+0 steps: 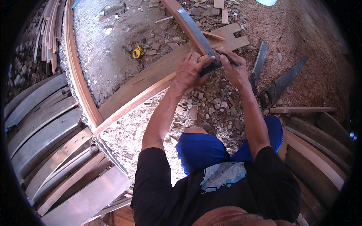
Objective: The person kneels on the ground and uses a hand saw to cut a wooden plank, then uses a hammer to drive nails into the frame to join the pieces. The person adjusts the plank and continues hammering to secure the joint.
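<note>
Timber (151, 93) first, its end in the left hand's (190, 71) closed grip, thumb against the metal square (196, 32), beyond the wide board's (147, 77) near edge; right hand (234, 71) pinches a dark pencil-like tool (230, 59). Marking looks under way; no finished line shows. Two saws (285, 81) lie unheld.

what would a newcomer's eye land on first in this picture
Probably the bright blue shorts at the lower middle, then the small yellow tape measure on the ground, left of the hands. At the upper middle, the left hand holds a square whose long metal blade lies along the timber, while the right hand grips a dark pen-like tool. Two handsaws lie to the right.
</note>
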A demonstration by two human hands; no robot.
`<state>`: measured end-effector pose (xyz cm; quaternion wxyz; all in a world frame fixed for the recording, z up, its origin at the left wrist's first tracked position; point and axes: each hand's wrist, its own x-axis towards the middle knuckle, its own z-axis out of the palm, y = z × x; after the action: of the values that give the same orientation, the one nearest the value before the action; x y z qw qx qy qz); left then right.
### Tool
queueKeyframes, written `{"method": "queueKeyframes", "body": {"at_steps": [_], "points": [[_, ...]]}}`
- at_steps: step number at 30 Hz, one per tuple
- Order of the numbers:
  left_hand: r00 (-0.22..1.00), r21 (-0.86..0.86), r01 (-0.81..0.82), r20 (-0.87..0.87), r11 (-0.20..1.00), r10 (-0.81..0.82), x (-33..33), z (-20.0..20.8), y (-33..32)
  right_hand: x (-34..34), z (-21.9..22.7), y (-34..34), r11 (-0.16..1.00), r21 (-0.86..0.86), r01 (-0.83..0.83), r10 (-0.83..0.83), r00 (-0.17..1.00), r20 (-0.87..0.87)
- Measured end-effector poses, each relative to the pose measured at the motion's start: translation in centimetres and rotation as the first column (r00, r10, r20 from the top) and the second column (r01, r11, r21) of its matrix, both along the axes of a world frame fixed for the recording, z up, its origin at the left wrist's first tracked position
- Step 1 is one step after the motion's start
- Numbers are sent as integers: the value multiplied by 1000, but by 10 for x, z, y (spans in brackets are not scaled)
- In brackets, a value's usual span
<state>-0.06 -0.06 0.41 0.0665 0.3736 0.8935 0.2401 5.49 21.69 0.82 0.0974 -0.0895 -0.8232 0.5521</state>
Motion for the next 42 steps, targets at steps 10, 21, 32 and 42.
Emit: {"method": "queueKeyframes", "body": {"at_steps": [10,21,32,42], "points": [[1000,38,-6,14,999,6,0,-2,0,4,29,3,968,195,-155,127,981,148],[1000,85,-2,-1,996,2,-1,-6,-2,7,37,15,980,125,-157,139,980,142],[998,25,-19,59,999,18,1,3,-2,14,39,12,926,298,-232,163,957,239],[980,82,-14,-196,997,30,13,-5,-7,134,-35,16,833,318,-452,120,709,695]]}}
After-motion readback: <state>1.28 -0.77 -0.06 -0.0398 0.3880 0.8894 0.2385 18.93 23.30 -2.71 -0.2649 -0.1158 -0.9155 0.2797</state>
